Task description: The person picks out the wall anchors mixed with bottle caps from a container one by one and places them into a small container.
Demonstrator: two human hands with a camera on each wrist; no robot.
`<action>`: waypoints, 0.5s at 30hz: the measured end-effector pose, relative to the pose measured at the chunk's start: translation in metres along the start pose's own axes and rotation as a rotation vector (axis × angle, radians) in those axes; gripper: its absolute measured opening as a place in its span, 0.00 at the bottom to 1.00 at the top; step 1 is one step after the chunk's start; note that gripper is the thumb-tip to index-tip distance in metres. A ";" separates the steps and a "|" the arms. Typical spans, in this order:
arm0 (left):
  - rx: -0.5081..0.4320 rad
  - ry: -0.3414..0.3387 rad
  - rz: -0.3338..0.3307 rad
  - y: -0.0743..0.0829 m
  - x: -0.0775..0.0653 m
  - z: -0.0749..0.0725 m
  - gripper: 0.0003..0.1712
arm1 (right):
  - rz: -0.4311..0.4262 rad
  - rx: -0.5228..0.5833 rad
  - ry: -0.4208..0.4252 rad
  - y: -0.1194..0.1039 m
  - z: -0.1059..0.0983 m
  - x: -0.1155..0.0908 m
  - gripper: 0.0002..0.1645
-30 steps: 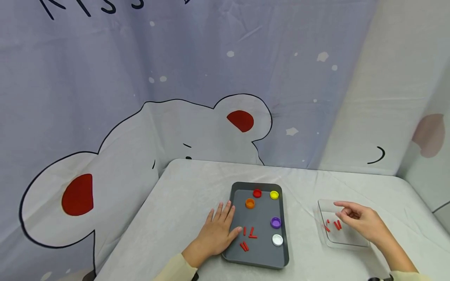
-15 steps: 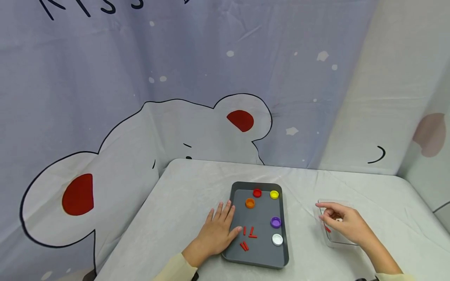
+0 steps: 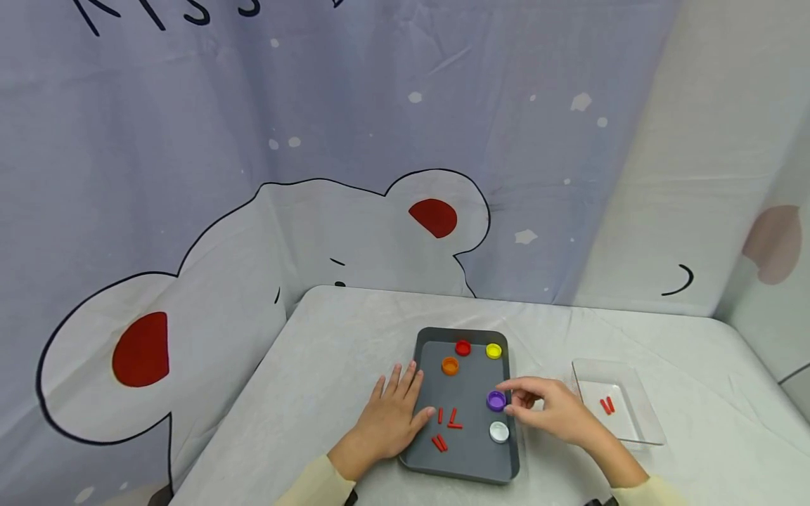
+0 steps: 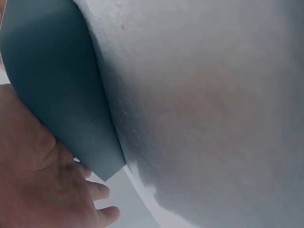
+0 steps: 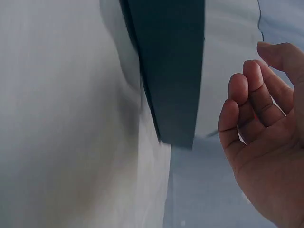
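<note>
My left hand [image 3: 389, 422] lies with fingers spread on the left rim of a dark grey tray [image 3: 471, 457]; the left wrist view shows its palm side [image 4: 42, 166] against the tray's outer wall. My right hand [image 3: 553, 407] is over the tray's right rim, its index finger and thumb at either side of a purple cap [image 3: 496, 401]. In the right wrist view its fingers are curled, with a spot of red stick [image 5: 255, 115] showing between them; most of it is hidden. Several short red sticks [image 3: 440, 416] lie in the tray's near left part.
The tray also bears a red cap [image 3: 463, 348], a yellow cap [image 3: 493, 351], an orange cap [image 3: 450, 365] and a white cap [image 3: 499, 431]. To the right stands a clear plastic box [image 3: 645, 422] with two red sticks [image 3: 607, 405]. A white cloth [image 3: 342, 337] covers the table.
My right hand has moved left from the clear box to the tray's right rim. Fewer red sticks show in the box. The left hand and the caps have stayed put.
</note>
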State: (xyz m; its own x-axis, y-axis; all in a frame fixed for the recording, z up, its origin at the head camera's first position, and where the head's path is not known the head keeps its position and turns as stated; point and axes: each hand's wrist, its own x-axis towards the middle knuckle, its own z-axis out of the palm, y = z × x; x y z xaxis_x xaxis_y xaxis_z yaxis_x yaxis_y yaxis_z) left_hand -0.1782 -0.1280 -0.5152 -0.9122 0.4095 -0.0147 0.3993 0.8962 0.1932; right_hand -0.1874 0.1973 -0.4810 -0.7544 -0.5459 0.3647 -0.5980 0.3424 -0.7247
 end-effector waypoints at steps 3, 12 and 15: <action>0.000 0.001 0.001 0.000 0.001 0.000 0.43 | -0.015 0.039 -0.066 -0.002 0.014 0.008 0.15; 0.029 0.002 -0.014 0.001 0.001 0.003 0.43 | -0.038 0.084 -0.206 -0.007 0.047 0.023 0.16; 0.029 0.007 -0.011 0.001 0.001 0.002 0.43 | -0.057 0.071 -0.250 -0.010 0.056 0.027 0.16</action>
State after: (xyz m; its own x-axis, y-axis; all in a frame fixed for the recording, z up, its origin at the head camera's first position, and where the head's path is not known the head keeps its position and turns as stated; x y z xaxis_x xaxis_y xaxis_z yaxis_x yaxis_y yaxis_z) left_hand -0.1785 -0.1265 -0.5167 -0.9172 0.3983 -0.0097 0.3914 0.9053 0.1649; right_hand -0.1870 0.1365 -0.4964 -0.6244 -0.7379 0.2561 -0.6102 0.2562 -0.7497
